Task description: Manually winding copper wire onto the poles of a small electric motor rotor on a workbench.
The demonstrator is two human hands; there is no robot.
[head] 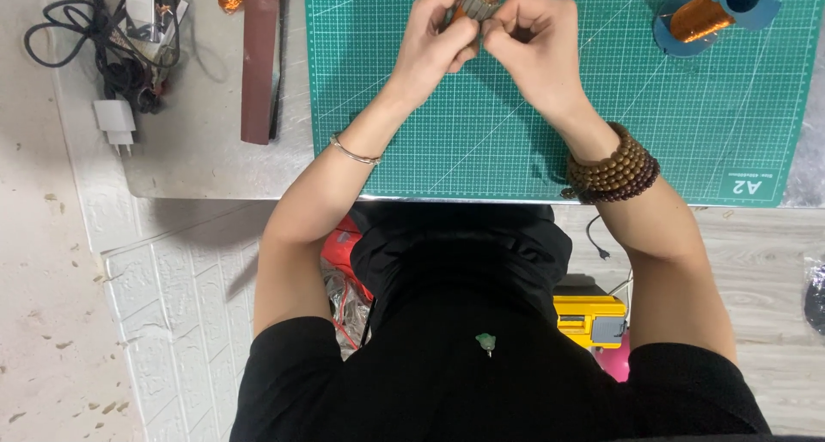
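Here, left hand [436, 42] and right hand [534, 40] share a tight grip — motor armature [478, 0] pinched between.

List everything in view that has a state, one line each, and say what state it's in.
Left hand: closed on the small wound part.
Right hand: pinching the same part.
Small wound part: held above the mat, partly out of frame.
Copper wire spool: lying on its side.
White plug adapter: unplugged, prongs bare.
Cutting mat: flat on the table.
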